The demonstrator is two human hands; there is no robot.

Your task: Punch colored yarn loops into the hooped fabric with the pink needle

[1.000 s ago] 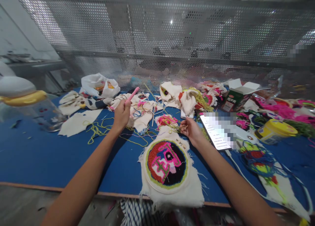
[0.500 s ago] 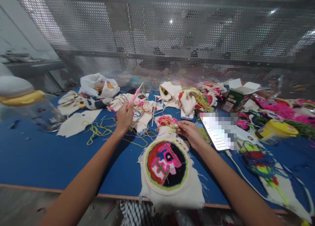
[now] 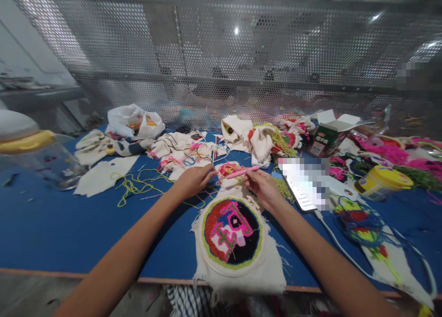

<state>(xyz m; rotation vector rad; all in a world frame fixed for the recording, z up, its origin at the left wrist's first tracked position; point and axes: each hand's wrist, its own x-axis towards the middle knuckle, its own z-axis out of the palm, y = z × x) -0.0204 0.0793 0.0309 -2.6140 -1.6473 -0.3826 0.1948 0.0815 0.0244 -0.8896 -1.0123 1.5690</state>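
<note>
A pink punch needle lies nearly level above the far edge of the embroidery, its metal tip pointing right. My right hand is closed on it near the tip end. Just left of its rear end, my left hand has its fingertips pinched together; what they hold, if anything, is too small to make out. Below the hands a round hooped embroidery, worked in red, black, pink and green yarn, lies on frayed cream cloth. Loose yellow-green yarn trails across the table left of my left hand.
A phone with a white cable lies right of my right hand. Further right are a yellow tub, an opened green box and yarn heaps. Cloth pieces and a plastic bag lie behind; a clear jar stands left.
The punch needle has passed from my raised left hand to my right hand and turned level. My left hand has come down and right, close to my right hand.
</note>
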